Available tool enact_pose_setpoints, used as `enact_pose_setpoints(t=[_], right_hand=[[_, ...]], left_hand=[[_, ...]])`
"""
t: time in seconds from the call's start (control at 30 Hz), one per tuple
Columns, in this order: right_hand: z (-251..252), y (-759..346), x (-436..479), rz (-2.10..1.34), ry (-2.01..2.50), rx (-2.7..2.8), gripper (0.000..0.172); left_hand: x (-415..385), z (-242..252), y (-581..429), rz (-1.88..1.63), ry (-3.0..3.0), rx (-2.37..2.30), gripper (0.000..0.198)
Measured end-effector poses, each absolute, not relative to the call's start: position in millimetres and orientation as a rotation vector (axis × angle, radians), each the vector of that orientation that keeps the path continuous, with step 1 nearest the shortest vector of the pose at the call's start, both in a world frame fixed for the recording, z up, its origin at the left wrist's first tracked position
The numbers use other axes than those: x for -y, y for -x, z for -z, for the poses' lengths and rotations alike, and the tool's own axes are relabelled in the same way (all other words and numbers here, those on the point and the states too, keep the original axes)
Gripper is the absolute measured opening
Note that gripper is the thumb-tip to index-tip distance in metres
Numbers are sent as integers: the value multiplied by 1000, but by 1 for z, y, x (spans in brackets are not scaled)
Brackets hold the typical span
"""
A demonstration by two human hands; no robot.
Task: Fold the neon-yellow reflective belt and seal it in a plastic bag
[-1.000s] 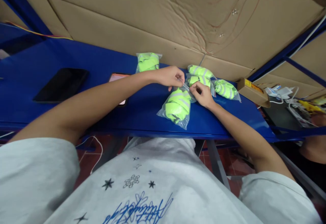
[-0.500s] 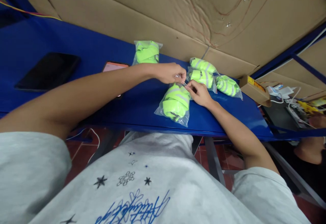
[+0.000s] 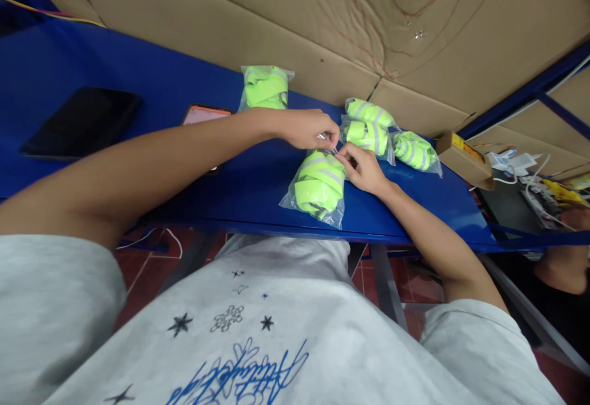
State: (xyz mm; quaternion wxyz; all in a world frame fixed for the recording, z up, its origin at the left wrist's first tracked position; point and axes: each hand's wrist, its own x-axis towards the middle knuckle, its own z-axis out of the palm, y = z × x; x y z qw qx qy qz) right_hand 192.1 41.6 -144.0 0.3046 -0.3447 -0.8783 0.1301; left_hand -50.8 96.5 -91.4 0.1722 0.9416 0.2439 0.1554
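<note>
Left grip [image 3: 317, 129], right grip [image 3: 365, 168] curled, pinching bag [image 3: 319, 188].

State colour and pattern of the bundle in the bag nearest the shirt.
Bundle: bright yellow-green with pale grey bands; shows best in the head view.

At the table's [image 3: 454, 217] back edge, a gap parts the lone bag [image 3: 266, 88] from the stacked bags [image 3: 367, 134]; the left hand [image 3: 318, 129] blocks its front. The front right corner offers room.
</note>
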Motion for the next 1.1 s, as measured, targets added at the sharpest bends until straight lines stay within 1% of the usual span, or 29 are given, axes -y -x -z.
enact_pose_setpoints(t=[0.2, 0.37, 0.5, 0.7, 0.97, 1.1], right_hand=[[146, -193, -43, -322, 938, 2302, 54], [145, -193, -43, -336, 932, 2313, 57], [145, -194, -43, -326, 945, 2291, 57], [142, -194, -42, -349, 941, 2287, 58], [142, -194, -42, -329, 952, 2292, 58], [141, -195, -42, -361, 952, 2292, 59]], left_hand=[[-103, 83, 58, -396, -2625, -659, 12], [-96, 79, 57, -427, -2697, -746, 9], [-95, 78, 56, -445, -2709, -766, 13], [-115, 80, 65, -386, -2576, -727, 19], [-110, 78, 65, -421, -2575, -766, 12], [-115, 73, 71, -278, -2435, -762, 19]])
